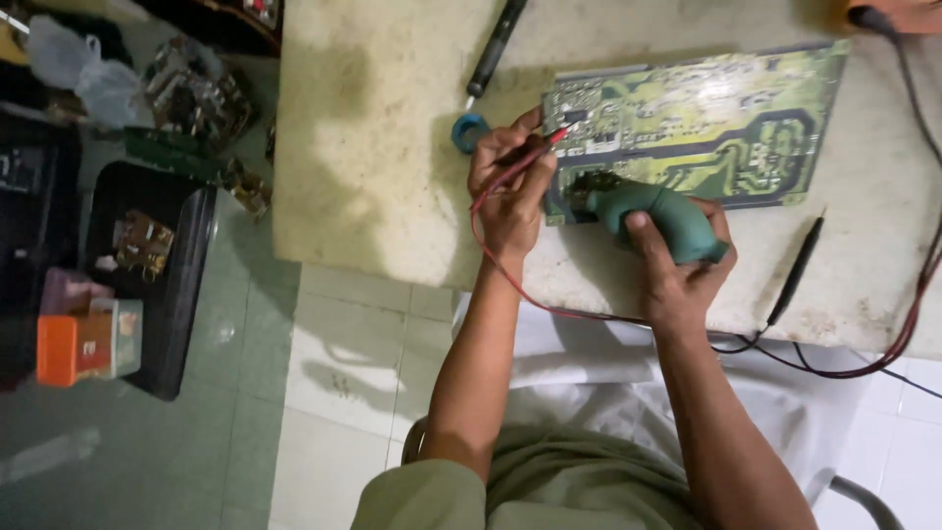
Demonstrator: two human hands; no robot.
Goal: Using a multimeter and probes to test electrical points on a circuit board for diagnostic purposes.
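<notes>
A pale green tiled floor (324, 373) is spreading under a stained, cream-coloured counter (373, 177). A black tray (186, 294) of loose parts is sitting on the floor well left of it. On the counter a green circuit board (706, 123) is lying flat, solder side up. The right hand (682, 265) is wrapping its grip around a teal tool (657, 211) resting on the board's near edge. The left hand (505, 182) is pinching a red test probe (535, 152) against the board's left end.
</notes>
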